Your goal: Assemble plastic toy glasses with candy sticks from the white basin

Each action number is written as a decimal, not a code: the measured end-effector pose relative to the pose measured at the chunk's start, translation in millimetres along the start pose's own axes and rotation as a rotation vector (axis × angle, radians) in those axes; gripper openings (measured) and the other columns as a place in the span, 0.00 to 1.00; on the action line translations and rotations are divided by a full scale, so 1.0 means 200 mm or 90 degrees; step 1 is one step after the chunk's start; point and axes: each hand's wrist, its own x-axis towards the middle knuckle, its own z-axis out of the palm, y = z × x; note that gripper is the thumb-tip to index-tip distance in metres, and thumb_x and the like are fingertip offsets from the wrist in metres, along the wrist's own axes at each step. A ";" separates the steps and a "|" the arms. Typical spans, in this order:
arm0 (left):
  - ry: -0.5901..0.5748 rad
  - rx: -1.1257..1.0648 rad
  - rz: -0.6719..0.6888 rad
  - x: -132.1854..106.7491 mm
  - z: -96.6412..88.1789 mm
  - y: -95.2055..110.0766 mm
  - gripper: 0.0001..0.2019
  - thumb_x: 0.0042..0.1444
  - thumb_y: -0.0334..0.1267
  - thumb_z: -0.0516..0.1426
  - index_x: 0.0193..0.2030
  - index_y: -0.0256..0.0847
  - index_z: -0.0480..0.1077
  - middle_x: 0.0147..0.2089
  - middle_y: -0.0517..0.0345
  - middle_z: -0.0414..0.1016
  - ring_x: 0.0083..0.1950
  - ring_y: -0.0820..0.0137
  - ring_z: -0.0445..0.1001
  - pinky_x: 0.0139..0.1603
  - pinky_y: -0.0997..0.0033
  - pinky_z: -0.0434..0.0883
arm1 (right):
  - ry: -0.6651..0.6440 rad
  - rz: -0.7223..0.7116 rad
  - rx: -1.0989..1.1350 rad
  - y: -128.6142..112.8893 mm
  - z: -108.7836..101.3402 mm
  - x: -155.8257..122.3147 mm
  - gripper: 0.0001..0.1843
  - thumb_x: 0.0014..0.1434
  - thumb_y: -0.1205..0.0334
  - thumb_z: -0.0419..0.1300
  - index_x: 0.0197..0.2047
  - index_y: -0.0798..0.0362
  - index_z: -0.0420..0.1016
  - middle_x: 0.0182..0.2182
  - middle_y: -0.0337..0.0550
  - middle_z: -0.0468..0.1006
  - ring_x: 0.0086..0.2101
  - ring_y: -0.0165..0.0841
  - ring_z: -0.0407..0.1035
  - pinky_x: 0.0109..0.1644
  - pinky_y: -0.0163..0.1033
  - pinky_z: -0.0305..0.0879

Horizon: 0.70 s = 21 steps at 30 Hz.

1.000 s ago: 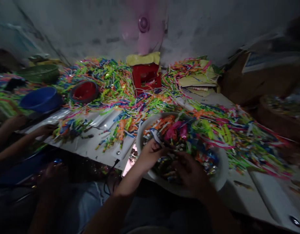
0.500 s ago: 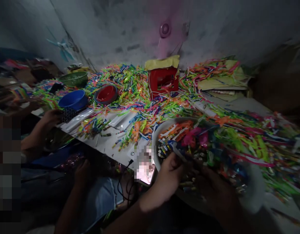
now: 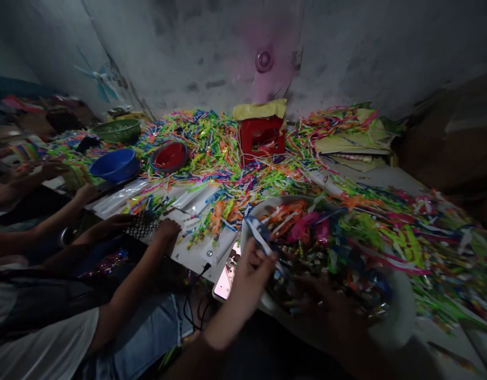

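A white bowl heaped with small coloured wrapped pieces and strips sits in front of me. My left hand is at the bowl's near left rim, its fingers closed on a white and blue strip that sticks up out of them. My right hand is low over the bowl's contents in deep shadow, and its fingers are too dark and smeared to read. A lit phone lies just left of my left hand.
Bright paper strips cover the white surface. A red stool with a yellow cloth, a red bowl, a blue bowl and a green bowl stand behind. Other people's arms reach in from the left. A pink fan hangs on the wall.
My left hand has lifted a white and blue strip from the bowl. A neighbour's arm has reached forward onto the white surface. The view has shifted left, then slightly down.
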 end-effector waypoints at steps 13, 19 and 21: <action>0.151 0.959 -0.029 0.63 -0.80 -0.18 0.28 0.58 0.44 0.51 0.65 0.39 0.55 0.66 0.34 0.53 0.64 0.41 0.54 0.58 0.40 0.54 | -0.258 0.064 -0.258 -0.08 0.03 0.07 0.22 0.60 0.56 0.53 0.57 0.46 0.70 0.52 0.47 0.75 0.52 0.43 0.69 0.56 0.48 0.59; 0.119 0.957 -0.006 0.67 -0.85 -0.18 0.29 0.59 0.37 0.50 0.67 0.36 0.50 0.63 0.35 0.60 0.60 0.49 0.63 0.56 0.50 0.61 | -0.286 0.029 -0.257 -0.08 0.05 0.11 0.24 0.59 0.56 0.54 0.59 0.45 0.68 0.52 0.47 0.75 0.52 0.42 0.68 0.54 0.45 0.59; 0.107 0.937 0.038 0.67 -0.79 -0.12 0.30 0.57 0.36 0.52 0.66 0.33 0.50 0.65 0.33 0.55 0.63 0.50 0.59 0.59 0.50 0.59 | -0.263 0.035 -0.266 -0.09 0.07 0.12 0.21 0.59 0.55 0.54 0.55 0.47 0.71 0.48 0.47 0.78 0.49 0.42 0.71 0.50 0.43 0.62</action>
